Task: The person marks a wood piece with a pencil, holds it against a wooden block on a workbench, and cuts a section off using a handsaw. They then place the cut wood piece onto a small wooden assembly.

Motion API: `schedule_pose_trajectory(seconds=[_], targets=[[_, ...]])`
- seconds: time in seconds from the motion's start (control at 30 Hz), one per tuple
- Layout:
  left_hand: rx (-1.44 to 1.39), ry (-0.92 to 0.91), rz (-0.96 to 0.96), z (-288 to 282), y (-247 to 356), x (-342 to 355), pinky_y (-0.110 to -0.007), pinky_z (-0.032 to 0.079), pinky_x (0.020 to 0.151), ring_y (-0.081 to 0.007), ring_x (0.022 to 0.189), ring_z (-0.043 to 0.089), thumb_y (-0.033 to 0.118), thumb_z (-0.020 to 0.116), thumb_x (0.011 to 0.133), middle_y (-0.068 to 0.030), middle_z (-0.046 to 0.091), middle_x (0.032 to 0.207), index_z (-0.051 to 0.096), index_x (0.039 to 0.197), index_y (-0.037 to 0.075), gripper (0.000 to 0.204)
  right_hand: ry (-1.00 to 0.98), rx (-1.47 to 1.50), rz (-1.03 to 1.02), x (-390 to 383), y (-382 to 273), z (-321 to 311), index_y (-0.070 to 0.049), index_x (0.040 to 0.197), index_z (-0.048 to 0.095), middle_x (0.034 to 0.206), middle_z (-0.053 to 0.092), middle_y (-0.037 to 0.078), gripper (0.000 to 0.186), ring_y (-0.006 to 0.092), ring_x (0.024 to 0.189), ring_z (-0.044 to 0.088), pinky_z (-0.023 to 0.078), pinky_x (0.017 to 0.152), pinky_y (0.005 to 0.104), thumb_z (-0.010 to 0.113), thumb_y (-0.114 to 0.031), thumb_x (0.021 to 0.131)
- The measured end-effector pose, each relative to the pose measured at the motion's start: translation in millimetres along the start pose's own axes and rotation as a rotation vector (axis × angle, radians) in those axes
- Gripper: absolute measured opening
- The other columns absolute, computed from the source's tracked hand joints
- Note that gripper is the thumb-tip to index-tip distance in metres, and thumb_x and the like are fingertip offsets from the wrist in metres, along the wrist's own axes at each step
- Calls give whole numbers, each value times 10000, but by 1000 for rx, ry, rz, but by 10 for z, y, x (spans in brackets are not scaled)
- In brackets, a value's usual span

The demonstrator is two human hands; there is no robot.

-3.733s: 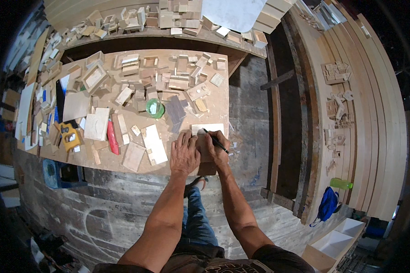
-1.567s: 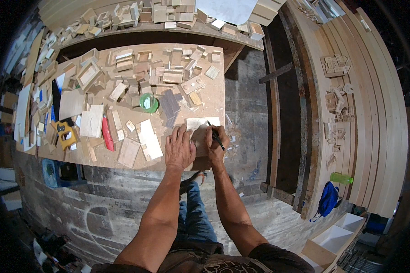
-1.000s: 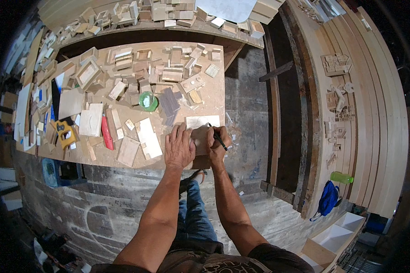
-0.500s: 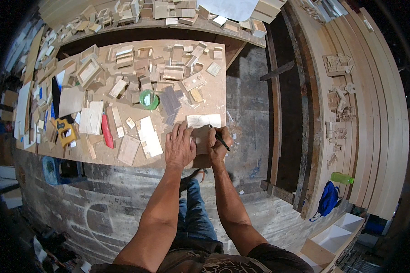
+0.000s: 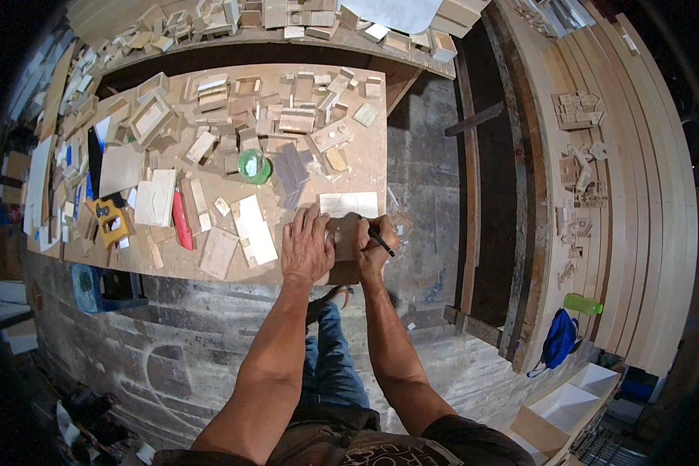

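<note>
From where I stand, at mid-frame, the left hand [image 5: 307,247] lies flat, fingers slightly spread, on a pale board [image 5: 349,204]; the right hand [image 5: 370,245] pinches a dark pen [image 5: 384,246] above it; up-left, a green tub [image 5: 264,172] holds something whitish, unidentifiable.

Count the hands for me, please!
2: the left hand at the left edge of the pale board, the right hand at its right, holding a dark pen.
</note>
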State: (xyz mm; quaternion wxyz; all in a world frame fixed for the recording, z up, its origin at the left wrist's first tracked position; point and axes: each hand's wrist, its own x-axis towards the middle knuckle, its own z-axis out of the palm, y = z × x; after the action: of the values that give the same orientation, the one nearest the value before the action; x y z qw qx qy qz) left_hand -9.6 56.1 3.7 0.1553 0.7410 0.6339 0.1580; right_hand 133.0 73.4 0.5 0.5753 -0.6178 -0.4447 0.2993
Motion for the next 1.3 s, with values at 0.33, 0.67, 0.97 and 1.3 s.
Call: schedule_pose_trajectory(seconds=[0.33, 0.67, 0.97, 1.3], targets=[[24, -10, -10, 17, -2, 1, -479, 333, 1085, -313, 1411, 381, 162, 642, 890, -123, 452, 1489, 537, 1332, 71, 464, 52, -142, -5, -33, 28, 6, 42, 732, 577, 615, 617, 105, 230, 108, 587, 530, 453, 529, 303, 685, -108, 870], [29, 13, 8, 24, 0, 8, -467, 348, 1043, -299, 1398, 389, 146, 649, 886, -111, 457, 1474, 542, 1317, 58, 452, 68, -208, -93, -62, 134, -37, 31, 722, 559, 579, 564, 97, 221, 110, 561, 492, 422, 507, 306, 681, -102, 850], [14, -16, -17, 25, 4, 12, -473, 339, 1071, -303, 1418, 372, 144, 628, 898, -117, 446, 1491, 550, 1324, 55, 442, 90, -240, -121, -108, 116, -52, 18, 718, 533, 583, 540, 99, 227, 106, 563, 478, 417, 509, 303, 692, -91, 839], [-9, 13, 4, 6, 3, 9, -477, 348, 1060, -302, 1410, 378, 179, 602, 934, -125, 447, 1485, 542, 1322, 57, 412, 141, 176, 51, -52, 382, -176, 11, 863, 579, 639, 599, 67, 99, 105, 549, 554, 433, 495, 273, 608, -31, 947]])
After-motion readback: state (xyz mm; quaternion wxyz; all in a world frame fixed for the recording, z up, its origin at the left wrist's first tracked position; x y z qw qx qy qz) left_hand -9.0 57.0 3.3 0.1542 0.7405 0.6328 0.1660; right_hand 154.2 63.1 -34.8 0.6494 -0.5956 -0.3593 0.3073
